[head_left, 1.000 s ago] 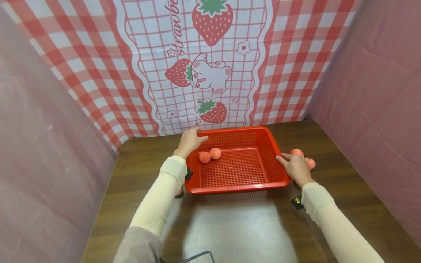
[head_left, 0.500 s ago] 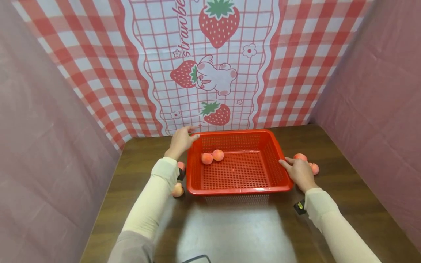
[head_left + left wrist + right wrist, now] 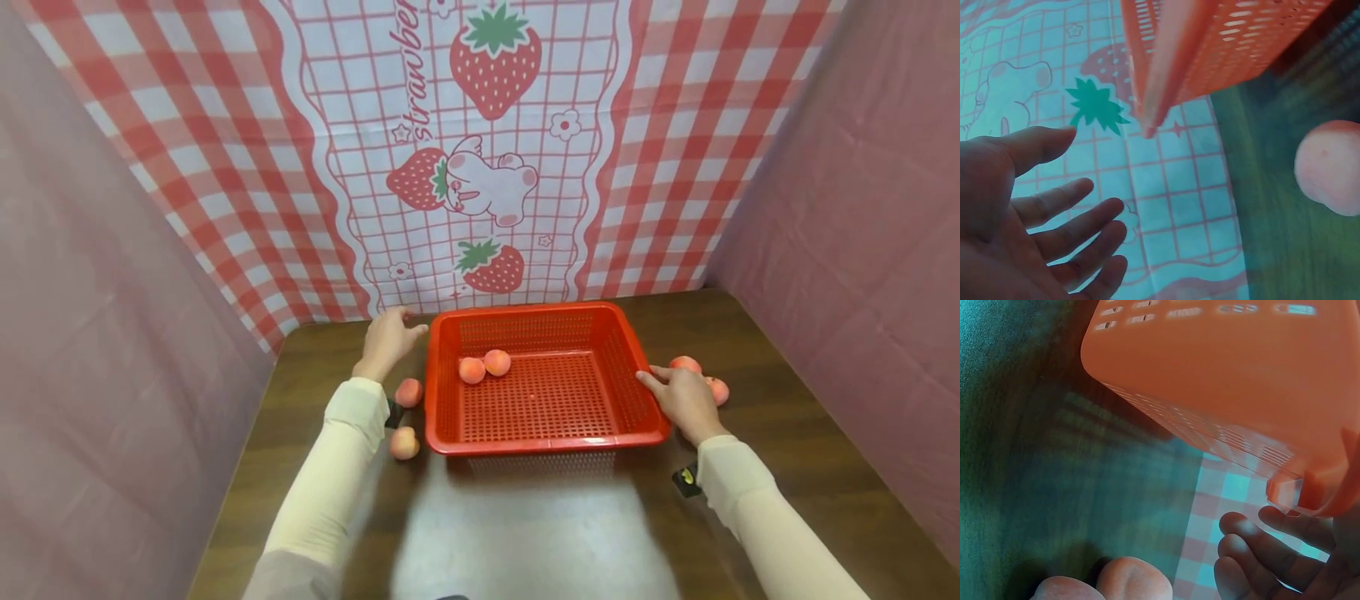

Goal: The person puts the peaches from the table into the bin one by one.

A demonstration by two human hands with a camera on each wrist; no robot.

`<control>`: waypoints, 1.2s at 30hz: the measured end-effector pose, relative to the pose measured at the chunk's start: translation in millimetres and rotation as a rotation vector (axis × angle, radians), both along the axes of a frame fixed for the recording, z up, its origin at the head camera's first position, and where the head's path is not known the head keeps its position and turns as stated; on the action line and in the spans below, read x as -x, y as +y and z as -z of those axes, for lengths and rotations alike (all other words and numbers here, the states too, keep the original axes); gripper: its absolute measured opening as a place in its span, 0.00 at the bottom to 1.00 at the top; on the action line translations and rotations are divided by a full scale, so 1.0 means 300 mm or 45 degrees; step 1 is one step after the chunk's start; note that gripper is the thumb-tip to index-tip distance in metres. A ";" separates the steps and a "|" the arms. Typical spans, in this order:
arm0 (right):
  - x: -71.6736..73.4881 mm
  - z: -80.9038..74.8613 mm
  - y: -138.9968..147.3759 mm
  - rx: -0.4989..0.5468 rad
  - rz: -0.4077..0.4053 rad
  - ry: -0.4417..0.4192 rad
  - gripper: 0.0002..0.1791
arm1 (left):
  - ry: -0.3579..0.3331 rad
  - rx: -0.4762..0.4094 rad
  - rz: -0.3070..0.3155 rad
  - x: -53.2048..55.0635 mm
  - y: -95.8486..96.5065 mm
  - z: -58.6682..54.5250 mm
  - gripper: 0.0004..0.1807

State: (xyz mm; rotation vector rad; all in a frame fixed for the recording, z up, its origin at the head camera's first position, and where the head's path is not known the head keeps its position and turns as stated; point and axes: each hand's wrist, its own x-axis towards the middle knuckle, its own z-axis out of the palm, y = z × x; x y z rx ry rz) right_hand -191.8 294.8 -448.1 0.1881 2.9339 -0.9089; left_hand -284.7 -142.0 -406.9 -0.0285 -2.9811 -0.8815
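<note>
A red perforated plastic basket (image 3: 551,444) sits on the table with two peaches (image 3: 472,370) inside, near its left end. My left hand (image 3: 388,340) is off the basket's left side, fingers spread and relaxed; the left wrist view shows a gap between that hand (image 3: 1054,219) and the rim (image 3: 1160,94). On the right side, my right hand (image 3: 686,400) pinches the rim, thumb over the top. In the right wrist view its fingers (image 3: 1254,544) curl beneath the rim. Two peaches (image 3: 408,392) lie left of the basket, beside my left wrist.
Two more peaches (image 3: 717,390) lie on the wooden table (image 3: 300,400), just right of my right hand. A strawberry-print checked cloth (image 3: 495,183) hangs behind the basket. Pink curtains (image 3: 832,250) flank both sides. A pale glossy patch (image 3: 532,525) shows at the table's front.
My left hand has let go of the basket's left rim and moved away to the left, uncovering the two peaches there. My right hand stays at the right rim.
</note>
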 end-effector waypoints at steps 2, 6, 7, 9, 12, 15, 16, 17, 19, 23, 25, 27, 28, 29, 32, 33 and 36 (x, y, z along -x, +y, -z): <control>-0.001 0.002 -0.004 -0.012 -0.007 0.008 0.33 | -0.034 0.030 -0.019 -0.007 -0.016 0.012 0.25; 0.003 0.001 -0.008 -0.043 -0.021 0.039 0.32 | -0.114 0.077 -0.034 -0.015 -0.039 0.032 0.27; 0.004 0.000 -0.009 -0.040 -0.022 0.044 0.32 | -0.134 0.085 -0.031 -0.015 -0.043 0.036 0.28; 0.007 -0.005 -0.009 -0.046 -0.020 0.052 0.32 | -0.170 0.095 -0.020 -0.015 -0.049 0.041 0.29; 0.012 -0.013 -0.009 -0.043 -0.020 0.060 0.32 | -0.213 0.118 0.003 -0.013 -0.055 0.048 0.30; 0.018 -0.020 -0.010 -0.035 -0.022 0.055 0.32 | -0.245 0.145 0.016 -0.011 -0.060 0.059 0.30; 0.019 -0.021 -0.011 -0.038 -0.021 0.057 0.32 | -0.256 0.156 0.022 -0.011 -0.062 0.062 0.31; 0.020 -0.023 -0.013 -0.039 -0.018 0.054 0.32 | -0.270 0.167 0.030 -0.010 -0.064 0.067 0.31; 0.021 -0.024 -0.015 -0.054 -0.015 0.058 0.32 | -0.302 0.180 0.041 -0.012 -0.069 0.076 0.32; 0.018 -0.019 -0.015 -0.080 -0.019 0.071 0.32 | -0.367 0.169 0.066 -0.024 -0.080 0.094 0.33; 0.015 -0.015 -0.015 -0.087 -0.028 0.080 0.32 | -0.383 0.164 0.070 -0.031 -0.086 0.105 0.33; 0.012 -0.010 -0.013 -0.097 -0.031 0.090 0.31 | -0.388 0.174 0.074 -0.036 -0.090 0.117 0.33; 0.010 -0.008 -0.013 -0.100 -0.031 0.098 0.31 | -0.388 0.180 0.073 -0.038 -0.091 0.123 0.32; 0.008 -0.006 -0.012 -0.104 -0.031 0.106 0.31 | -0.387 0.188 0.076 -0.040 -0.092 0.128 0.32; 0.005 0.001 -0.009 -0.110 -0.026 0.122 0.30 | -0.385 0.181 0.077 -0.045 -0.091 0.140 0.31; 0.004 0.003 -0.007 -0.108 -0.025 0.124 0.29 | -0.382 0.180 0.078 -0.046 -0.091 0.144 0.31; 0.003 0.006 -0.006 -0.103 -0.022 0.108 0.30 | -0.387 0.173 0.077 -0.052 -0.092 0.153 0.31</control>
